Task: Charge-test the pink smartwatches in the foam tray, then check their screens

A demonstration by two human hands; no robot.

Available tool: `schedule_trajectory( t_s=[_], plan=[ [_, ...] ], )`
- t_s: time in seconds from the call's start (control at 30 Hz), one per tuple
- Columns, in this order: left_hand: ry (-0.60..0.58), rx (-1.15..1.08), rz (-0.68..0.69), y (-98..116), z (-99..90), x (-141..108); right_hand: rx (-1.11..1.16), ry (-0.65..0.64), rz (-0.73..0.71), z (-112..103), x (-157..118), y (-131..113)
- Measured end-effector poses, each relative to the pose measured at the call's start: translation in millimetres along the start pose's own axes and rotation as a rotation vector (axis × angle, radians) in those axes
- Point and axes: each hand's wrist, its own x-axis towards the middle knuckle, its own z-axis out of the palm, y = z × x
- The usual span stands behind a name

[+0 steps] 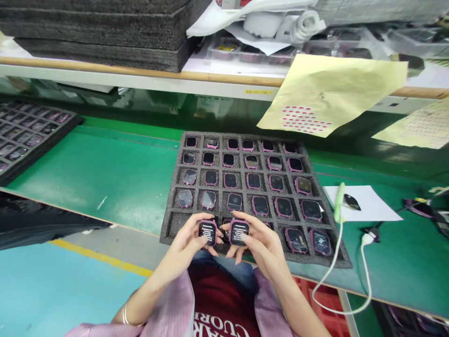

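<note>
Both hands are over the front edge of a dark foam tray [242, 189]. My left hand [191, 241] grips a purple-framed watch [208, 232], its thumb on the lower part of the lit screen. In my right hand [261, 238] is a second purple-framed watch [239, 231], also with lines of white text showing and the thumb on its screen. The two watches are side by side, a small gap between them. Rows of similar watches with dark screens lie in the tray's compartments. A front-left compartment [178, 222] holds no watch.
Another filled foam tray [31, 135] lies at the far left. Black foam stacks [101, 35] rest on the shelf [140, 77]. Yellow sheets [326, 93] hang from it. On the right are a white paper [372, 201], a green-ended tool [338, 203] and a white cable [366, 271].
</note>
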Motion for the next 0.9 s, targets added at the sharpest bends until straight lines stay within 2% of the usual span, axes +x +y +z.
schedule_trajectory(
  t_s=[0.2,0.57,0.73,0.9],
  plan=[
    [-0.020,0.009,0.011,1,0.5,0,-0.100,0.076,-0.012,2,0,3],
    [0.013,-0.003,0.034,3,-0.2,-1,-0.123,-0.076,-0.006,-6,0,0],
    [0.044,-0.016,0.051,5,-3.4,-2,-0.246,-0.083,-0.007,-1,0,-1],
    [0.037,-0.034,0.078,7,-9.6,-6,-0.463,-0.114,-0.020,5,1,4]
  ],
)
